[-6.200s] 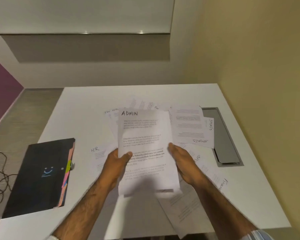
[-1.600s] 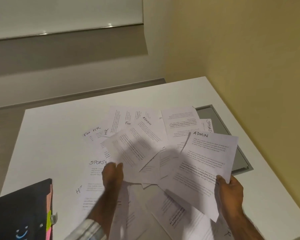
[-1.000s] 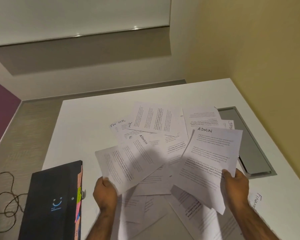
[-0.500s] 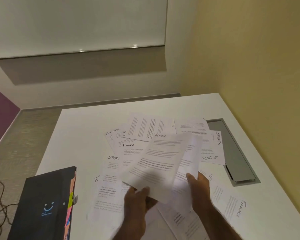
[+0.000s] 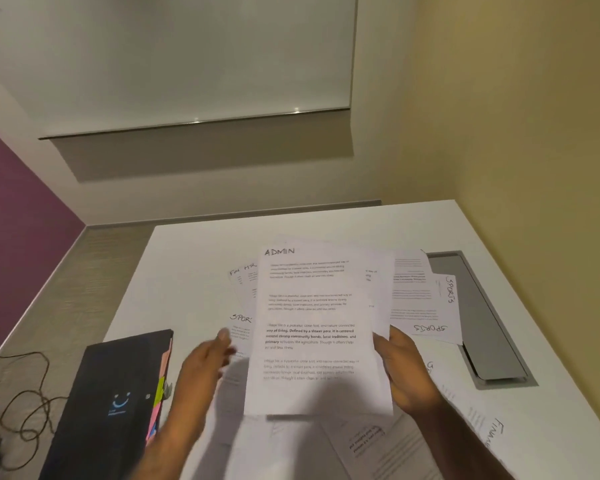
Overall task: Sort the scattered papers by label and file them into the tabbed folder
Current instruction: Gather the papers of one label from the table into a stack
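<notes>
I hold a small stack of sheets with an ADMIN paper (image 5: 312, 320) on top, upright above the table. My right hand (image 5: 404, 370) grips the stack's right edge. My left hand (image 5: 205, 362) is blurred just left of the stack, fingers spread, touching no sheet. Beneath lie scattered papers (image 5: 420, 306) marked SPORTS, FIN, HR and FINANCE. The black tabbed folder (image 5: 118, 400) lies shut at the left with coloured tabs along its right edge.
The white table (image 5: 194, 258) stands against a yellow wall on the right. A grey recessed cable tray (image 5: 482, 323) is set in the table's right side. A dark cable (image 5: 25, 403) coils on the floor at the left.
The two sheets held apart earlier have come together into one stack with ADMIN on top, now in my right hand. My left hand has let go and moved left.
</notes>
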Demonstrator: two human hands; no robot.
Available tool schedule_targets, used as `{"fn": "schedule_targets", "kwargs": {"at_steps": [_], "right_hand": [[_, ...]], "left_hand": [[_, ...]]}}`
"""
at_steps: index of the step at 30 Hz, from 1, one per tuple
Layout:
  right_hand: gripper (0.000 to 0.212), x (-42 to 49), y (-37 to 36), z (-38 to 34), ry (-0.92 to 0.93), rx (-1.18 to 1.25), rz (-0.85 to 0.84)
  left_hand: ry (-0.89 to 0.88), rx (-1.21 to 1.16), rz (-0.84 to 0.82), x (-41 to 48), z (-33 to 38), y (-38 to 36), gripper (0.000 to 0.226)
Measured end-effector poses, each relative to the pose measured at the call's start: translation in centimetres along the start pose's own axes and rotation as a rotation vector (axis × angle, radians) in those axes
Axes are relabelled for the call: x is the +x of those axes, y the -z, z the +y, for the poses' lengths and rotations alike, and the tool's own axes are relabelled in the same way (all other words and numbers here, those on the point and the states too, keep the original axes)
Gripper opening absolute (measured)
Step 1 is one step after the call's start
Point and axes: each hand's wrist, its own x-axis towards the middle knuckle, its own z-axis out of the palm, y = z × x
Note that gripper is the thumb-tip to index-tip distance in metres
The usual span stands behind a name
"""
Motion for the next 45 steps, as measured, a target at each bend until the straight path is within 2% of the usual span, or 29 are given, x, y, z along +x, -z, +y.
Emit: {"fn": "schedule_targets", "kwargs": {"at_steps": [2, 3, 5, 9, 12, 14, 19, 23, 26, 28, 30, 32, 36, 39, 42, 45], "right_hand": [[0.036, -0.4, -0.6, -0.4, -0.005, -0.04, -0.093], [0.035, -0.5, -1.0, -0.6, -0.01, -0.053, -0.123], [0.033, -0.8, -1.7, -1.0, -0.031, -0.08, -0.134], [0.044, -0.4, -1.4, -1.0, -0.048, -0.116, -0.065], [0.031, -0.5, -1.1, -1.2, 0.063, -0.275, -0.145], [0.028, -0.6, -1.1, -1.0, 0.116, -0.393, -0.074], [0.021, -0.2, -0.5, 0.9, 0.146, -0.421, 0.118], [0.031, 0.1, 0.4, 2.8, 0.131, -0.533, 0.041], [0.037, 0.4, 0.9, 4.0, 0.078, -0.605, 0.029], [0.035, 0.7, 1.2, 4.9, 0.121, -0.651, 0.063], [0.028, 1.0, 1.2, 5.6, 0.177, -0.722, 0.106], [0.019, 1.7, 1.0, 6.0, 0.144, -0.798, 0.172], [0.013, 2.8, -0.8, 5.3, 0.147, -0.873, 0.244], [0.027, 3.1, -2.5, 4.4, 0.164, -0.843, 0.237], [0.022, 3.6, -3.8, 4.4, 0.118, -0.745, 0.242], [0.02, 4.2, -4.2, 5.0, 0.1, -0.69, 0.249]], "left_hand": [[0.151, -0.307, -0.332, 1.4, 1.7, -0.9, 0.046], [0.223, -0.426, -0.441, 1.5, 2.2, -1.6, 0.041], [0.278, -0.521, -0.517, 1.4, 2.4, -2.9, 0.035], [0.113, -0.419, -0.438, 0.9, 0.5, -4.5, 0.032], [0.001, -0.333, -0.313, 0.0, -0.9, -5.8, 0.027], [-0.023, -0.303, -0.273, -0.6, -1.5, -6.4, 0.029], [-0.113, -0.187, -0.218, -0.7, -2.7, -7.2, 0.031], [-0.164, -0.134, -0.254, 0.2, -4.6, -7.6, 0.031], [-0.121, -0.101, -0.285, 0.6, -5.9, -7.9, 0.03], [-0.127, -0.059, -0.286, 1.0, -6.6, -8.6, 0.031], [-0.134, -0.024, -0.279, 1.4, -6.8, -9.1, 0.035], [-0.143, 0.007, -0.267, 2.2, -7.2, -9.2, 0.036], [-0.094, -0.009, -0.227, 4.2, -7.2, -8.1, 0.018], [-0.034, -0.106, -0.277, 5.5, -7.1, -7.2, 0.006], [0.068, -0.241, -0.364, 6.1, -7.2, -6.4, 0.017], [0.104, -0.28, -0.433, 6.7, -7.4, -6.3, 0.023]]}}
